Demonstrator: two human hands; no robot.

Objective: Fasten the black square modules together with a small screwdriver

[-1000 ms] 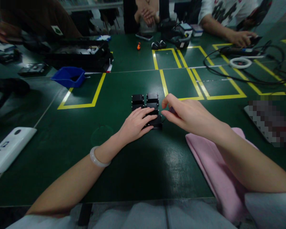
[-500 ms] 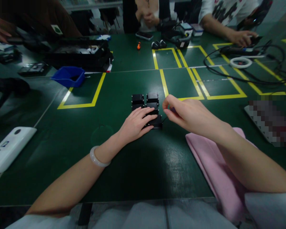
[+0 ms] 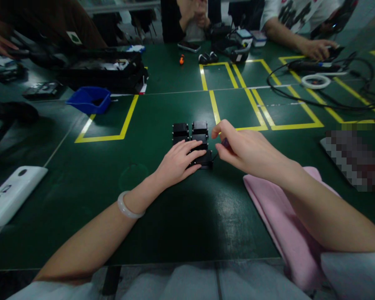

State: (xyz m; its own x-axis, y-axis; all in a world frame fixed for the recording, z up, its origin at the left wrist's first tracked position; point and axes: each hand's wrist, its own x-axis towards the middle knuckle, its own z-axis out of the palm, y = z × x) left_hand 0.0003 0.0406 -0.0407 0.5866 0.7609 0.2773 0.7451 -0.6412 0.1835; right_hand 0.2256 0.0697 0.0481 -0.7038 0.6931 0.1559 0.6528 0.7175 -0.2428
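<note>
Several small black box-shaped parts (image 3: 200,127) with shiny screws at their edges stand in two columns on the green table. My left hand (image 3: 181,160) lies over the nearer ones, fingers stretched out and spread, and covers part of them. To their right, my right hand (image 3: 237,143) is curled around what looks like a small screwdriver (image 3: 225,143) with a dark handle. Its thin shaft points left and down at the side of the nearest right-hand part. Whether the tip sits in a screw is too small to tell.
A pink cloth (image 3: 278,208) lies under my right forearm. A white device (image 3: 15,193) is at the left, a blue tray (image 3: 90,100) and a black case (image 3: 106,79) beyond. Cables (image 3: 331,102) lie at the back right. Other people sit across the table.
My right index finger and thumb have moved apart, so more of the handle shows. My left hand and the black parts have stayed put. A person opposite has raised their hands.
</note>
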